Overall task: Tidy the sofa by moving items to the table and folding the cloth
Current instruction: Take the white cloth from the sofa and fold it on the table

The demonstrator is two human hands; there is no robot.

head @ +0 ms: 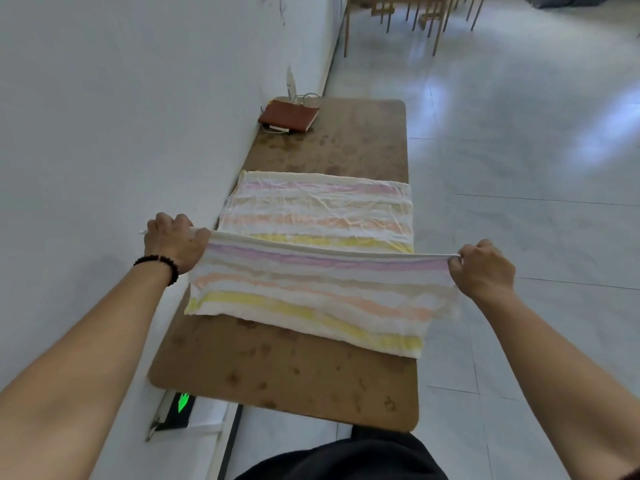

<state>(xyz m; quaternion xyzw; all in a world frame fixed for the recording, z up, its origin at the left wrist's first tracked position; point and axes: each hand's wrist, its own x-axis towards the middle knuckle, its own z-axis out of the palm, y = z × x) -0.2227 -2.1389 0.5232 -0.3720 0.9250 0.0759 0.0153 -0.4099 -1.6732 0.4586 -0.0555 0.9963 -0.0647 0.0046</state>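
A striped cloth (318, 216) in white, pink, orange and yellow lies across the middle of a long brown table (284, 386). Its near half is lifted off the table and stretched taut between my hands. My left hand (175, 242) grips the left corner of the raised edge, a dark bead bracelet on its wrist. My right hand (483, 268) grips the right corner, out past the table's right edge. The far half of the cloth stays flat on the tabletop.
A brown notebook (289, 116) lies at the table's far left corner with a white cable beside it. A white wall (121, 116) runs along the table's left side. A green-lit sign (178, 408) sits low on the wall. Wooden chair legs (408, 15) stand far back on the tiled floor.
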